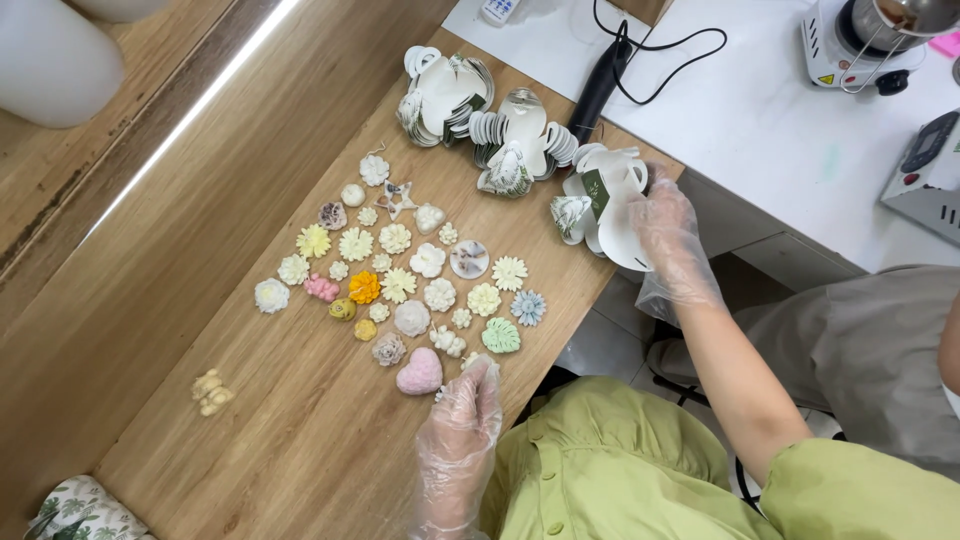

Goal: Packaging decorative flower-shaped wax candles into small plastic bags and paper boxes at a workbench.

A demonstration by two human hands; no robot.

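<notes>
My left hand [462, 415] pinches a small white flower piece [478, 362] at the near edge of the table [250, 300], just right of the pink heart [419, 371]; light fingers suit it, since it looks brittle. My right hand [665, 225], well apart, grips what seems a white paper tag [610, 205] far right.

Light wooden bench [250, 330]: smooth, satin grain. Both hands, left [458, 430] and right [668, 228], in thin clear crinkly plastic gloves. Small pastel moulded flower pieces [400, 285]: matt, chalky. White card tags [610, 200]: smooth paper. Green cloth garment [640, 470], matt.
</notes>
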